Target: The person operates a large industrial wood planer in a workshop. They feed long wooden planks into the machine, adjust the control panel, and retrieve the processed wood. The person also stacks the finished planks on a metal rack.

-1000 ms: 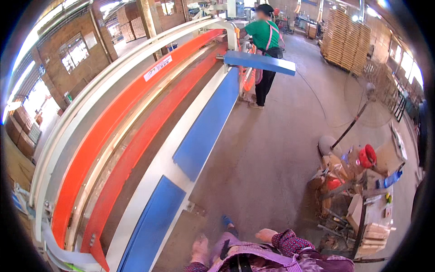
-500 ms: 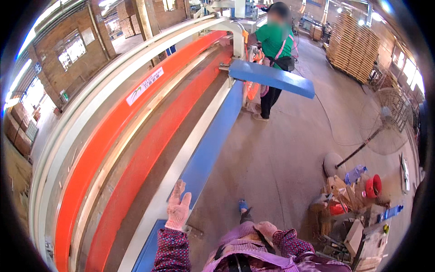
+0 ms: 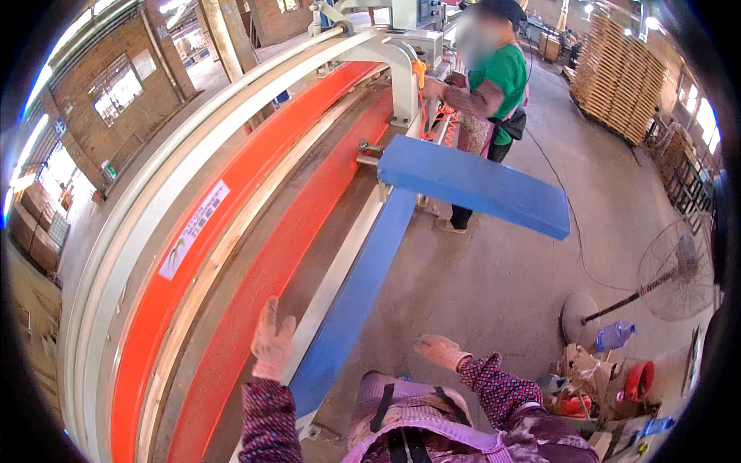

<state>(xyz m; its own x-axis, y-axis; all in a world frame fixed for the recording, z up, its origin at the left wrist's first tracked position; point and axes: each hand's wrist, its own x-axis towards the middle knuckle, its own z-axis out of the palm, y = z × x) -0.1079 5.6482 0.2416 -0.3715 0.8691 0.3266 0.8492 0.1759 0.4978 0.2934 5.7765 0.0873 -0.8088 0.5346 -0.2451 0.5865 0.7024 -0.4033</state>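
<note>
Left hand, spread and empty, has shifted beside the nearer red bar, slanting forward-right; right hand loosely open, empty.

Left hand nearer red beam, right hand advanced

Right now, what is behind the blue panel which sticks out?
A person in green stands behind the blue panel; a shoe shows below it. The panel hides part of the legs.

Floor fan chilling at 3 o'clock, big wood stack up at 2, red bucket down around 4.
</note>
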